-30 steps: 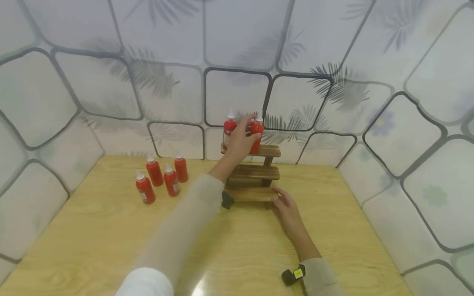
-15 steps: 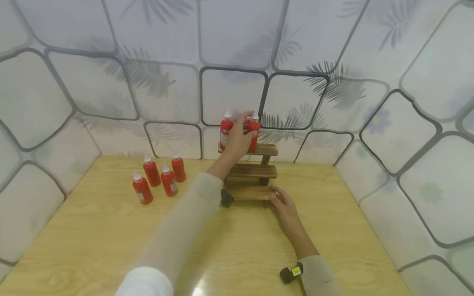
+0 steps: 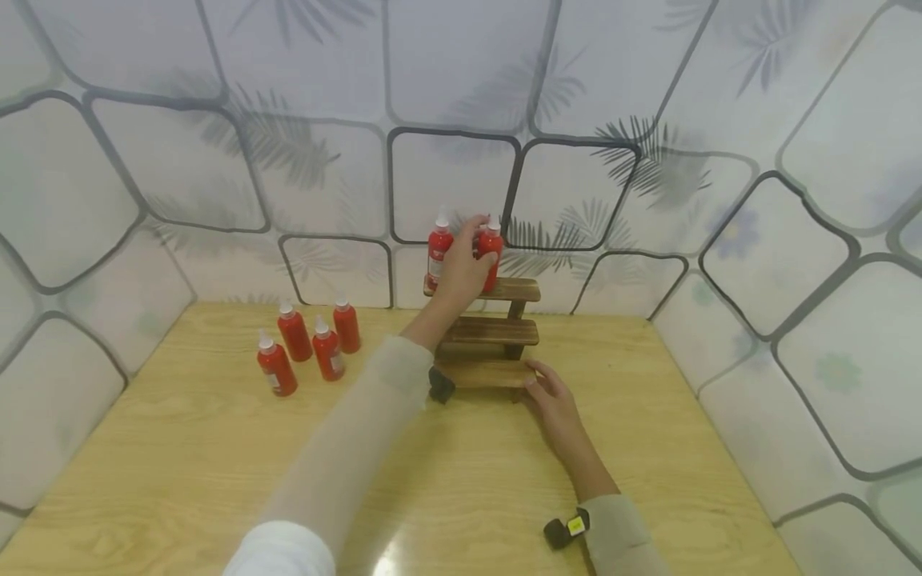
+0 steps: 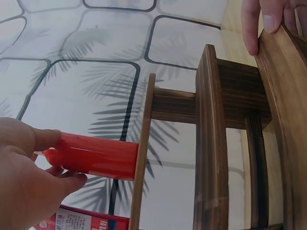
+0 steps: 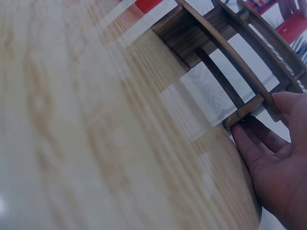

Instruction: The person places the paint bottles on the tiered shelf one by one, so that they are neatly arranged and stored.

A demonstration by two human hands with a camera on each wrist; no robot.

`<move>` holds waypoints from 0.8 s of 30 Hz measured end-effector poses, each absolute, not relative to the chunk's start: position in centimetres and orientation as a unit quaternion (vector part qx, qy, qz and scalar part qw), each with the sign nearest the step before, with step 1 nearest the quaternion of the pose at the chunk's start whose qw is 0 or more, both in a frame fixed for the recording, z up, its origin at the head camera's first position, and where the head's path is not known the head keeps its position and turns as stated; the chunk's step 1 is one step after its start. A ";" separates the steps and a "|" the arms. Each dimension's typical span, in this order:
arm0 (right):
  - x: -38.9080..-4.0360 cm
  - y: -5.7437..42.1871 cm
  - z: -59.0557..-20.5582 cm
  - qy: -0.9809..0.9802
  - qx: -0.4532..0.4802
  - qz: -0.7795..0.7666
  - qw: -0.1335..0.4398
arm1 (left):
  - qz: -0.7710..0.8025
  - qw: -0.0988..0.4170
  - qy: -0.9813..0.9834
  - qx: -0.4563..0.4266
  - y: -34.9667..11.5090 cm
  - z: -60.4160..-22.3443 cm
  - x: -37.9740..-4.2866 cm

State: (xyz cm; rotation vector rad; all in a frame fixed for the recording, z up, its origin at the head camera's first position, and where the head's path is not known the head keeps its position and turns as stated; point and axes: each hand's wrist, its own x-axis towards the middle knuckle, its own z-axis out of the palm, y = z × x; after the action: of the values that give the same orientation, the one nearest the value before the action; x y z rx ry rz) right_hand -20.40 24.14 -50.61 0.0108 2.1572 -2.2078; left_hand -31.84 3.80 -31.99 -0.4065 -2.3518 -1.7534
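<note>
A three-step wooden stand (image 3: 497, 330) rises near the back of the table. On its top step, my left hand (image 3: 461, 276) holds a red squeeze bottle (image 3: 493, 242) with a white nozzle cap. In the left wrist view, thumb and fingers pinch that red bottle (image 4: 103, 155) near its cap end while its base meets the step. A second red bottle (image 3: 438, 250) stands to its left, partly behind the hand. My right hand (image 3: 556, 408) grips the right end of the lowest step (image 3: 486, 374); in the right wrist view its fingers reach under the wood.
Several more red bottles (image 3: 277, 368) stand upright in a group on the left of the wooden table (image 3: 461, 480). Patterned walls (image 3: 324, 184) enclose the back and both sides. A small black device (image 3: 566, 531) sits at the right wrist.
The held bottle has shifted slightly left along the top step, toward the other bottle. The right hand stays on the lowest step. The head view has moved a little.
</note>
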 end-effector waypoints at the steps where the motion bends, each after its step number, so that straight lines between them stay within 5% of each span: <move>1: -20.4 24.1 -50.6 0.697 0.005 -0.716 0.026 | -0.586 0.091 -0.793 -0.137 3.8 -31.9 -31.8; 24: -20.5 23.9 -50.8 0.677 0.021 -0.735 0.025 | -0.612 0.101 -0.759 -0.200 0.0 -30.1 -29.0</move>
State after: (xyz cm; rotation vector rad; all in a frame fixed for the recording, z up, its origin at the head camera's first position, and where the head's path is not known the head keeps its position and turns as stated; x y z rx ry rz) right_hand -20.45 23.91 -50.75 0.0646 2.0927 -2.2741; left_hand -29.04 -0.01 -30.11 -0.5904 -2.2420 -1.8077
